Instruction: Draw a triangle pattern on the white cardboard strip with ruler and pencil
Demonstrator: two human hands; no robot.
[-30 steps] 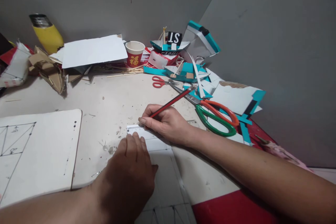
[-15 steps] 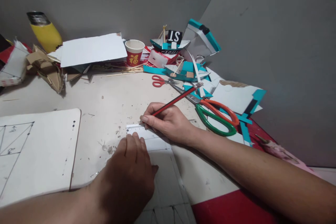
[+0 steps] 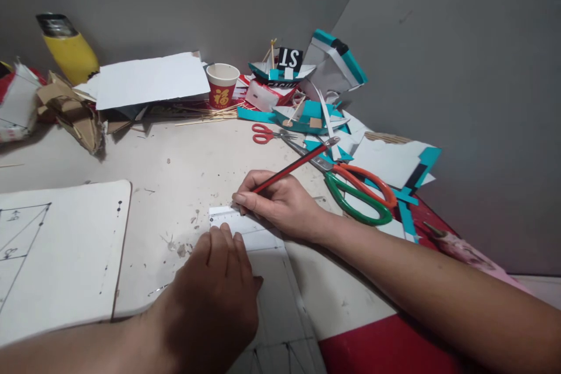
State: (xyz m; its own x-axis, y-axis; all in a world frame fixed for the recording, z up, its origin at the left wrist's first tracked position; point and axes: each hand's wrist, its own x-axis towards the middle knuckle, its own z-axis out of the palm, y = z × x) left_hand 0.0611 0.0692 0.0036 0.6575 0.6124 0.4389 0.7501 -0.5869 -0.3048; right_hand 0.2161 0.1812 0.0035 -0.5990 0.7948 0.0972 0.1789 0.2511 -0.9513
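My right hand pinches a red-and-black pencil, its upper end slanting up to the right. The pencil's point is hidden by my fingers, close to the far edge of a clear ruler. Beneath the ruler lies a white sheet of card with drawn lines. My left hand rests with its fingers stretched out, the fingertips pressing on the ruler and card. Beside my right wrist are large scissors with one orange and one green handle.
A notebook with a drawn figure lies at left. Small red scissors, a paper cup, thin sticks and paper boats stand along the back. At back left are a yellow bottle and cardboard. Grey walls rise behind.
The whole view has shifted slightly, with the surroundings sitting a little further left and up. Both hands, the pencil and the ruler keep nearly the same places.
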